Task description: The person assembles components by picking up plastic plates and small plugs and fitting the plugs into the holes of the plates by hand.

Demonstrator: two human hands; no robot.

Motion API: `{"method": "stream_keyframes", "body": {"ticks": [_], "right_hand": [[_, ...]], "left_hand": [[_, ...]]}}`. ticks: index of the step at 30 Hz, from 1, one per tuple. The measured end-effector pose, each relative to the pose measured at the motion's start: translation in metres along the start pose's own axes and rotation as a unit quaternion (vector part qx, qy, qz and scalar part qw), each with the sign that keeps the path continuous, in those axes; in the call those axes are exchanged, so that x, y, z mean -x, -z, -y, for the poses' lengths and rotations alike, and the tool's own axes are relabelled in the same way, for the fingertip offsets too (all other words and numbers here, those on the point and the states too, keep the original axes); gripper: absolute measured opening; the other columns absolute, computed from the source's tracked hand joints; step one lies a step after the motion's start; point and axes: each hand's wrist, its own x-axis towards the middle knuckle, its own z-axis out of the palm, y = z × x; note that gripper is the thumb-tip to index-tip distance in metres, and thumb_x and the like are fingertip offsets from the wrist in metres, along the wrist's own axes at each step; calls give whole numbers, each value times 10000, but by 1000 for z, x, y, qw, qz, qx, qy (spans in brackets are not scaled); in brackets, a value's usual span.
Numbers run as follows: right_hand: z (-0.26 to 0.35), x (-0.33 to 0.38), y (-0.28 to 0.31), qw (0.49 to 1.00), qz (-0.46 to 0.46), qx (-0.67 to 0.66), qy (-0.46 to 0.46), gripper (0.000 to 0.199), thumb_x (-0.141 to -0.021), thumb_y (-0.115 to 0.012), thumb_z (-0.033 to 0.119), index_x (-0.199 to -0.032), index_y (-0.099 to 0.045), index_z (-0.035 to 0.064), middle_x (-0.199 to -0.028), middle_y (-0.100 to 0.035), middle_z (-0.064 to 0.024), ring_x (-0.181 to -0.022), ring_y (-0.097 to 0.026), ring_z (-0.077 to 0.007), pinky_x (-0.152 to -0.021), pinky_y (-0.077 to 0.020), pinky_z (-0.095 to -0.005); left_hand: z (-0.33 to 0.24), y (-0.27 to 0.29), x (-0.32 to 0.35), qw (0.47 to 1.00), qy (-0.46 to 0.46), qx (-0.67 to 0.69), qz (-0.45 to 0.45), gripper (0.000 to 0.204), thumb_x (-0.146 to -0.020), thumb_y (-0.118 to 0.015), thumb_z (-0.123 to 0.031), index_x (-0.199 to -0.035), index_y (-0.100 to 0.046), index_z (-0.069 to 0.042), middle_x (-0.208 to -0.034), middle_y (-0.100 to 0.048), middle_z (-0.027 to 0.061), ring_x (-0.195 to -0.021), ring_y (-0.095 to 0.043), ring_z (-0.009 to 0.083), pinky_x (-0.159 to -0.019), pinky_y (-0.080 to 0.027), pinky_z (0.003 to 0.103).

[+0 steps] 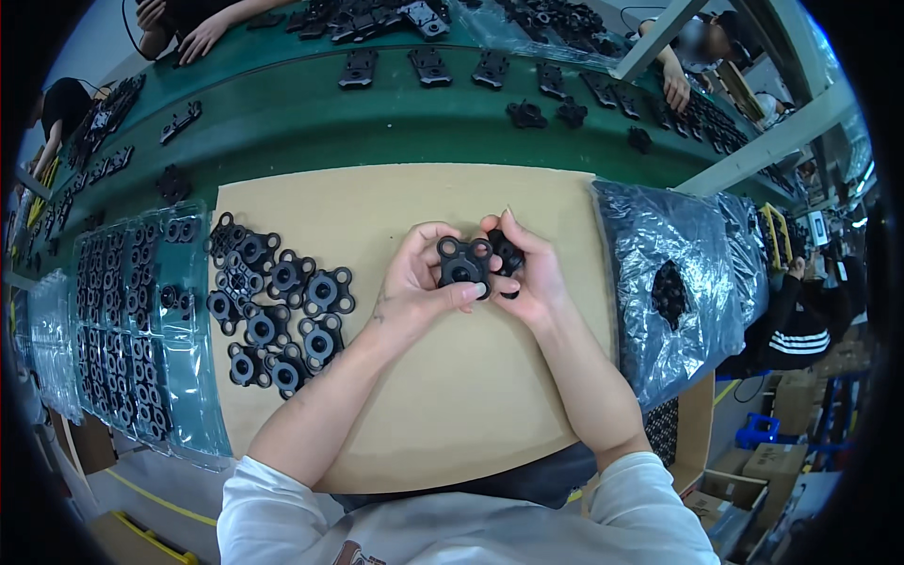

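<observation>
My left hand grips a black four-lobed plastic part with a round hole, thumb across its lower edge. My right hand holds a second black part pressed against the first one's right side. Both hands hover over the middle of a tan cardboard sheet. To the left on the sheet lies a cluster of several similar black parts.
A clear tray with rows of black parts sits at the left. A plastic bag of black parts lies at the right. Beyond the cardboard runs a green conveyor belt carrying black parts. Other people's hands work at its far side.
</observation>
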Motion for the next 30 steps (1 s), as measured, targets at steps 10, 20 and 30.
{"method": "stream_keyframes", "body": {"ticks": [10,20,30], "right_hand": [[-4,3,-31,985,-168,8,20,202,-926,-520,145,-1063,-557,1,-802,-563,-93,-496,-450,-86,-336,-299,-163],[-11,4,-26,984,-124,118,56,214,-905,-558,132,-1044,-566,-31,-779,-579,-105,-476,-446,-78,-345,-285,-163],[-13,4,-25,917,-168,343,115,190,-923,-543,133,-908,-614,-42,-620,-542,-66,-411,-384,-70,-333,-285,-175]], "left_hand": [[-2,2,1,999,-23,-10,-32,583,-708,-684,106,-1189,-390,-42,-1038,-590,168,-879,-647,253,-617,-520,243],[-9,-7,3,999,-13,-15,-44,562,-718,-677,103,-1191,-402,-27,-969,-591,155,-702,-627,192,-544,-490,223],[-8,-1,3,996,9,-52,-72,502,-735,-657,98,-1173,-435,-8,-845,-593,123,-486,-509,120,-424,-432,220]]}}
